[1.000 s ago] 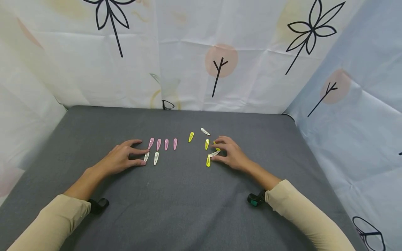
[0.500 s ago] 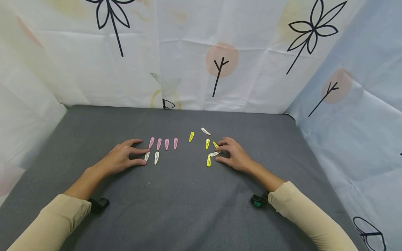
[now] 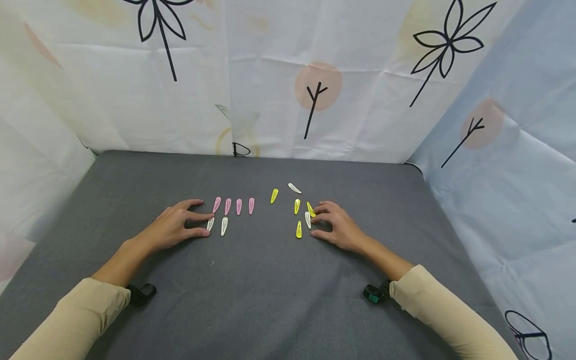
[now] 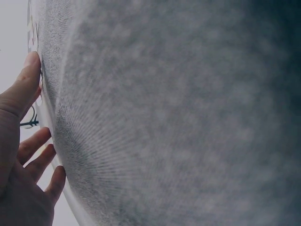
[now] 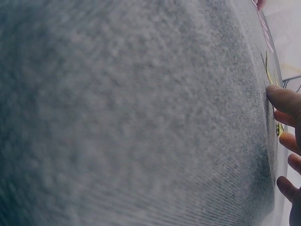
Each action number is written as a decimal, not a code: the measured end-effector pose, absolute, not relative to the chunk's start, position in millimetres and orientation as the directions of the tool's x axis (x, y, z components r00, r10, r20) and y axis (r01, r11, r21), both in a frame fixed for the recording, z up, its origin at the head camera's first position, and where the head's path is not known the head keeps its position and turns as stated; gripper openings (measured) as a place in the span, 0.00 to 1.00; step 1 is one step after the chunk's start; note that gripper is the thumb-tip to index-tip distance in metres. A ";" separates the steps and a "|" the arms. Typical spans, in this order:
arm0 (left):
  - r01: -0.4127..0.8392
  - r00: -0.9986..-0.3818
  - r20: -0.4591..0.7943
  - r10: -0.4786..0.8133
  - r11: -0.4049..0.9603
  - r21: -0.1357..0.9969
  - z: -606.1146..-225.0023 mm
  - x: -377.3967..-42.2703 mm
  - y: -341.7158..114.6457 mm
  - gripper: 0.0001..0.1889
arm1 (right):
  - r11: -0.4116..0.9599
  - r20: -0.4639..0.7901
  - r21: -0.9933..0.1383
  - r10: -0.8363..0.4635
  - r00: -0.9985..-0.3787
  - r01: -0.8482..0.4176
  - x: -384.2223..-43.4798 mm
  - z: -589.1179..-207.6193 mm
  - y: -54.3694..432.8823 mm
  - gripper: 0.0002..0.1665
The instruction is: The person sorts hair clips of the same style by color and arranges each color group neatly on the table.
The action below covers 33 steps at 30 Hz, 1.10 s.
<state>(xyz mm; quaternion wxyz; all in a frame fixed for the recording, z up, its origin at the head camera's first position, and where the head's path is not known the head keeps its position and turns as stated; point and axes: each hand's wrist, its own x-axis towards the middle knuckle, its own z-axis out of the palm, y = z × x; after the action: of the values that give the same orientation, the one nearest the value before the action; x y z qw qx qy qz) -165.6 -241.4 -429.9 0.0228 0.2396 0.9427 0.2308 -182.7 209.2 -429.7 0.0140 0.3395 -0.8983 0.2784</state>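
On the grey cloth, my left hand holds a white snap hair clip between thumb and forefinger tips. A second white clip lies just right of it, below a row of several pink hair clips. My right hand has its fingertips at the edge of another white clip, thumb apart below. Close by are yellow clips, one at the right fingertips, one further left and one nearer me. Both wrist views show mostly cloth, with the thumb and fingers at the edge.
Farther back lie one more yellow clip and a slanted white clip. The table's grey cloth stretches to a printed white curtain behind, with a bluish curtain on the right.
The white clip by my right hand has turned from lying sideways to nearly upright, apart from the lower yellow clip. My right hand has drawn back slightly right and nearer; my left stays put.
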 end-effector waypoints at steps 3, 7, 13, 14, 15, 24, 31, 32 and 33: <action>0.437 -0.885 0.061 0.461 0.780 0.448 -430.0 -165.8 -241.5 0.28 | 0.615 0.221 -0.490 -0.598 -0.771 -0.618 -184.6 -430.0 209.0 0.21; 0.430 -0.887 0.050 0.459 0.782 0.451 -431.2 -165.9 -241.7 0.28 | 0.627 0.234 -0.476 -0.586 -0.776 -0.617 -190.8 -431.4 208.8 0.29; 0.429 -0.887 0.043 0.460 0.785 0.447 -431.5 -166.8 -242.4 0.29 | 0.631 0.209 -0.462 -0.606 -0.767 -0.624 -199.1 -431.5 208.6 0.34; 0.428 -0.887 0.042 0.460 0.785 0.447 -431.4 -167.0 -242.5 0.29 | 0.630 0.201 -0.461 -0.611 -0.766 -0.624 -200.3 -431.4 208.5 0.34; 0.428 -0.887 0.042 0.460 0.785 0.447 -431.3 -167.1 -242.5 0.29 | 0.630 0.196 -0.459 -0.616 -0.763 -0.627 -201.3 -431.0 208.2 0.33; 0.430 -0.886 0.045 0.461 0.783 0.450 -431.0 -167.7 -242.2 0.28 | 0.639 0.156 -0.464 -0.623 -0.767 -0.614 -208.7 -429.7 206.1 0.31; 0.441 -0.883 0.061 0.466 0.778 0.448 -432.0 -167.2 -242.1 0.28 | 0.641 0.161 -0.474 -0.612 -0.775 -0.604 -208.7 -427.0 201.9 0.31; 0.438 -0.884 0.058 0.464 0.779 0.449 -432.2 -167.4 -241.9 0.28 | 0.643 0.167 -0.469 -0.609 -0.775 -0.606 -208.8 -426.0 200.1 0.31; 0.437 -0.884 0.056 0.464 0.780 0.448 -432.3 -167.5 -241.7 0.28 | 0.644 0.174 -0.465 -0.606 -0.776 -0.607 -208.8 -424.9 197.8 0.30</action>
<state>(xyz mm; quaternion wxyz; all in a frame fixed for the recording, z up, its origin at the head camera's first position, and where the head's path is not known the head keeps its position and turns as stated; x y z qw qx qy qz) -167.5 -241.7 -432.3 0.0285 0.2390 0.9429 0.2304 -208.8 197.8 -424.9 0.0012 0.3346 -0.9066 0.2570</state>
